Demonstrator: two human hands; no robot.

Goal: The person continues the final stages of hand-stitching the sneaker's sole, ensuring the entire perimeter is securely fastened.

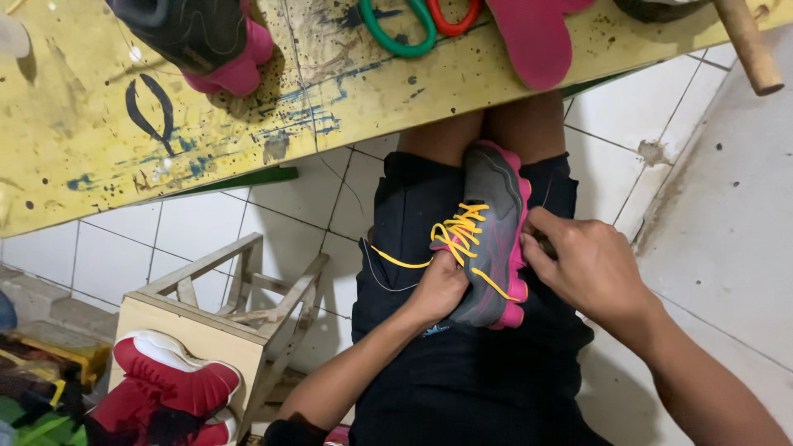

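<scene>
A grey sports shoe with a pink sole and yellow laces lies on my lap, toe pointing away from me. My left hand grips its left side by the laces, fingers curled under the yellow loops. On the shoe's right edge, my right hand pinches near the pink sole. One loose lace end trails left over my black shorts.
A stained yellow workbench runs across the top, carrying the matching dark shoe, a pink insole, green and red scissor handles and a wooden handle. A small wooden stool and red shoes stand at lower left on white tiles.
</scene>
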